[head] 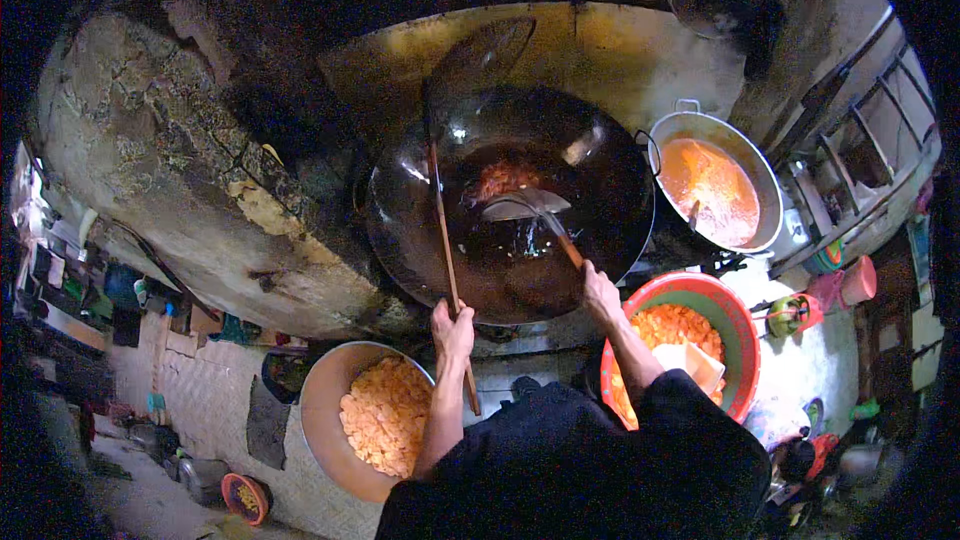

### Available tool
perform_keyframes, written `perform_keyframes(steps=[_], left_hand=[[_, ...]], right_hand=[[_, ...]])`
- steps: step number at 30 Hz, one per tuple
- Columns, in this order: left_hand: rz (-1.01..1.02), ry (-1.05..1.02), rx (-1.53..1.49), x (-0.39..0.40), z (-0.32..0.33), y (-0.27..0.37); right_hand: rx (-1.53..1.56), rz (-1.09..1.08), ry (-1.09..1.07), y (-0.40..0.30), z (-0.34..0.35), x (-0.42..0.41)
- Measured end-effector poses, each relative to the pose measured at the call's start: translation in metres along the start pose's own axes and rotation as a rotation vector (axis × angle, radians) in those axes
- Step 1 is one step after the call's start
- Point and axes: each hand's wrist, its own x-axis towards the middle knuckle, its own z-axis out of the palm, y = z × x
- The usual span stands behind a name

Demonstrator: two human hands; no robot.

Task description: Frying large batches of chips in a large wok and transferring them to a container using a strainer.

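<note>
My left hand [452,331] grips the long wooden handle [444,232] of a large skimmer. Its dark mesh head [484,52] rests up by the far rim of a big black wok [397,240]. In my right hand [602,291] is the wooden handle of a metal wok spatula [529,204], its blade low over the dark liquid in the wok. Beyond the blade, a small heap of reddish-brown pieces [506,178] shows in the liquid. Part of the heap is hidden behind the blade.
On the right stands a metal pot [772,202] of orange liquid. Nearer me, a red-rimmed basin [752,345] holds orange slices and a pale scoop-like piece. At left, a metal basin [319,420] contains paler slices. A rough masonry wall [202,202] borders the wok's left.
</note>
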Motion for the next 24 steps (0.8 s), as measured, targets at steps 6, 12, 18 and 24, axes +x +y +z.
perform_keyframes(steps=[6, 12, 18, 24], left_hand=[[-0.024, 0.130, 0.274, 0.008, -0.021, -0.004], [-0.304, 0.160, 0.247, -0.011, -0.037, -0.023], [-0.350, 0.226, 0.109, -0.018, -0.051, -0.124], [-0.317, 0.176, -0.076, -0.009, -0.044, -0.127]], right_hand=[[0.184, 0.153, 0.194, 0.014, 0.000, -0.011], [0.327, 0.160, 0.247, 0.022, 0.057, 0.073], [0.641, -0.663, 0.087, -0.048, 0.042, 0.051], [1.471, 0.033, -0.835, 0.104, 0.089, 0.119]])
